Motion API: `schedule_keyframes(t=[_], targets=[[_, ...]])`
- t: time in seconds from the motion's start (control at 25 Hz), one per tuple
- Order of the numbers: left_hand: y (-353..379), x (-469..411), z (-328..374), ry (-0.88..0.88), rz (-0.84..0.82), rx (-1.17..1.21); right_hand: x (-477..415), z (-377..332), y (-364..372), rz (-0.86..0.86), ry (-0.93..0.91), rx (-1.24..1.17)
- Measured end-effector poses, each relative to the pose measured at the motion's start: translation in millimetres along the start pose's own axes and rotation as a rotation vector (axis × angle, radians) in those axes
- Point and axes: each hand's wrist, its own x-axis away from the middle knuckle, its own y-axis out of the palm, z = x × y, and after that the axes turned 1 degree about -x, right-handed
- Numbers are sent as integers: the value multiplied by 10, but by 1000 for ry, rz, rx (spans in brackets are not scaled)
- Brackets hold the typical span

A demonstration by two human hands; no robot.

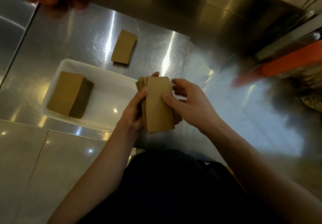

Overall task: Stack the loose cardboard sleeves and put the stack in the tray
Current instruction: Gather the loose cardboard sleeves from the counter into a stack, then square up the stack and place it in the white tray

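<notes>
Over the steel table (174, 53), both hands grip a fanned bunch of sleeves (159, 105): left hand (135, 113) underneath, right hand (190, 107) thumb on top. Neat stack (69, 94) sits in the white tray (111, 91); another (124, 47) lies just beyond it.

Commercial kitchen or café counter. Evidence: brushed stainless-steel worktop (174, 53) with steel upstand along its far edge; white plastic tray (111, 91) holding stacked brown cardboard sleeves (69, 94); glossy tiled floor (26, 162) beyond the near edge.
</notes>
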Motion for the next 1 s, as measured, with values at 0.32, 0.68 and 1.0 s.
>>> schedule_keyframes(t=[0.32, 0.68, 1.0], targets=[[168, 181, 128, -106, 121, -281, 252, 40, 61, -243, 147, -593], [527, 173, 76, 26, 437, -554, 230, 356, -186, -166, 62, -590], [924, 220, -193, -48, 491, -597, 291, 677, -537, -237, 0, -483]])
